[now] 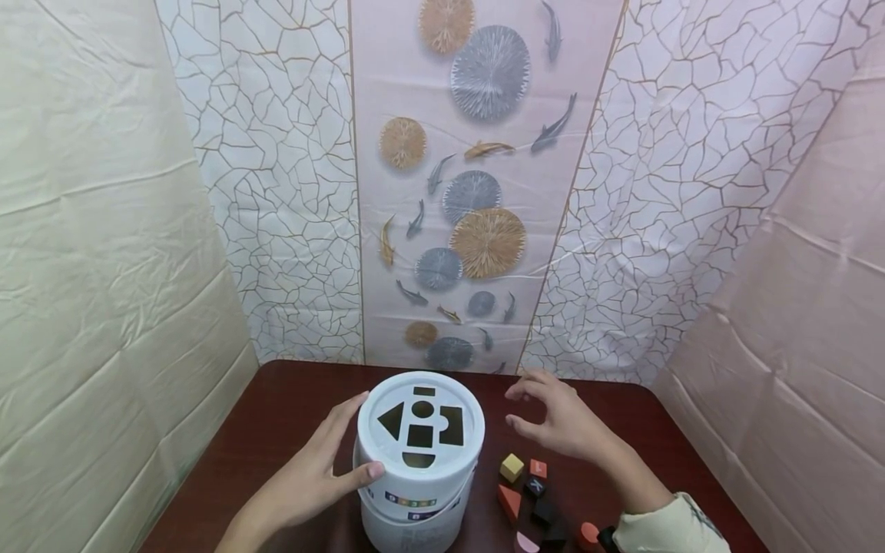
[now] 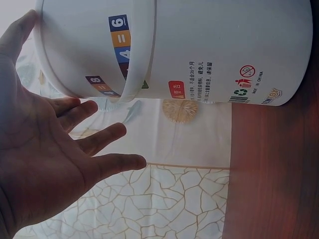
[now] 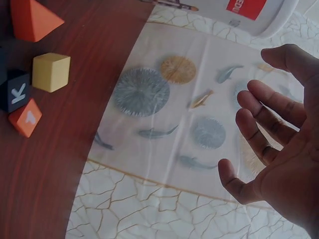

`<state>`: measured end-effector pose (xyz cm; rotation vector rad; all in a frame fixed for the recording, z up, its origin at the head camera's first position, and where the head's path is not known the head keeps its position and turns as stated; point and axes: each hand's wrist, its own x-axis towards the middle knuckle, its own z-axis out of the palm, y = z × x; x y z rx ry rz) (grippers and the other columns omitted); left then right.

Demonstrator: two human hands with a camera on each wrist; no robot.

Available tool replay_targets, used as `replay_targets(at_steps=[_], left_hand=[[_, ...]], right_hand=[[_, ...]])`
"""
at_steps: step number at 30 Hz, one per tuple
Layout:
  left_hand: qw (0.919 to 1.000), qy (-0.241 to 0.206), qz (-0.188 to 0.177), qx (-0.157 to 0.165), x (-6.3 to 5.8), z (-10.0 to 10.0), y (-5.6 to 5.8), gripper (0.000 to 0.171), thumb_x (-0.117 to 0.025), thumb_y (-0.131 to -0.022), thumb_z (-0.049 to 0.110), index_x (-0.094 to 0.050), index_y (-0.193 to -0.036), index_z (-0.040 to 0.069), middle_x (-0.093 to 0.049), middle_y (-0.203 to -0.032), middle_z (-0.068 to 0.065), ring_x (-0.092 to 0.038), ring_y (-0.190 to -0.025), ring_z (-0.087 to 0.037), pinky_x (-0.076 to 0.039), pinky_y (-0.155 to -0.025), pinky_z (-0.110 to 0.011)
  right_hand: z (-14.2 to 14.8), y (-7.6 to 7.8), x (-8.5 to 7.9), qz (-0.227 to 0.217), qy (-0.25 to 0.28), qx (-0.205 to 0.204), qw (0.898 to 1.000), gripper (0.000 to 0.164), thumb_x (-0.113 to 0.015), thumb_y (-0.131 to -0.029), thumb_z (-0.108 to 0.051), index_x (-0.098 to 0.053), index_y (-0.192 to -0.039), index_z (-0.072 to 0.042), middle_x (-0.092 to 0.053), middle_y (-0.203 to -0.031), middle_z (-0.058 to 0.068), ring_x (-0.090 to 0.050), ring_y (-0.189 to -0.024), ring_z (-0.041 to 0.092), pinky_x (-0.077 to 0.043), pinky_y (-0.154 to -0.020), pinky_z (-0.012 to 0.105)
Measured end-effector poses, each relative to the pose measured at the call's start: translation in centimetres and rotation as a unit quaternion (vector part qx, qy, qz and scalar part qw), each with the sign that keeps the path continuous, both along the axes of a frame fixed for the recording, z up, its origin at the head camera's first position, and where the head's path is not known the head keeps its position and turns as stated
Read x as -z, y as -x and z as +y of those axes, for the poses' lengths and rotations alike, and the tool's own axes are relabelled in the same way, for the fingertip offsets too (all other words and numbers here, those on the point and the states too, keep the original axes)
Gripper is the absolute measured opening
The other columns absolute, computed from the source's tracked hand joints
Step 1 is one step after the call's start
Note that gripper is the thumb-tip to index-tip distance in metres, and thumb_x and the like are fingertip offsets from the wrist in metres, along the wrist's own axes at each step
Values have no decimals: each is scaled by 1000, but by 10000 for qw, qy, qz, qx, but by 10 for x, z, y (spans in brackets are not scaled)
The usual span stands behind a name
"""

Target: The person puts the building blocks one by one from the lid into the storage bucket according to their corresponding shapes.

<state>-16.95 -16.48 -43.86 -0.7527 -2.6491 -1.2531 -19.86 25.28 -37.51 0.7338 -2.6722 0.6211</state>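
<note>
A white bucket (image 1: pixel 415 530) stands upright on the table, its white lid (image 1: pixel 369 442) cut with several shaped holes. My left hand (image 1: pixel 307 476) rests against the lid's left side, thumb at the front rim and fingers spread along the side. In the left wrist view, the left hand (image 2: pixel 50 154) shows its palm with fingers apart beside the bucket wall (image 2: pixel 189 35). To the right of the bucket, my right hand (image 1: pixel 563 418) hovers over the table with nothing in it. Its fingers are loosely bent, as the right hand (image 3: pixel 279 129) also shows in the right wrist view.
Below the right hand lie a yellow cube (image 1: pixel 512 467), an orange lettered cube (image 1: pixel 538 468), a black K cube (image 1: pixel 535 486), an orange wedge (image 1: pixel 508 502), a pink block (image 1: pixel 526 543) and an orange round block (image 1: pixel 589 534). Patterned cloth (image 1: pixel 297 192) hangs behind the dark red table (image 1: pixel 276 415).
</note>
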Motion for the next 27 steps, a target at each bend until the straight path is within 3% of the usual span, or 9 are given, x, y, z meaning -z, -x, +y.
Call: replay_targets(at_steps=[15,20,27], left_hand=[[9997,-79,-243,13,-2,0,-1,101,-82,-95,59,-19,-173,47,-32,-178,3,-37,-163,-34,-41,-119,-80],[9998,-80,-173,21,-2,1,-2,101,-83,-95,58,-19,-173,47,-33,-178,3,-36,-164,-35,-41,-119,-80],[9999,-44,-119,3,-2,0,-2,102,-82,-95,59,-19,-174,46,-33,-178,3,-36,-164,-35,-42,-119,-79]], right_hand=[[25,2,20,-59,-141,356,9992,26,-91,-90,-20,-80,-114,-22,-73,-112,-9,-68,-107,18,-59,-91,42],[32,1,25,87,-164,385,9991,26,-92,-89,-20,-80,-112,-23,-72,-110,-11,-67,-102,19,-56,-86,38],[43,-2,33,-150,-193,552,9982,26,-93,-90,-23,-80,-113,-23,-72,-111,-9,-66,-103,18,-54,-87,40]])
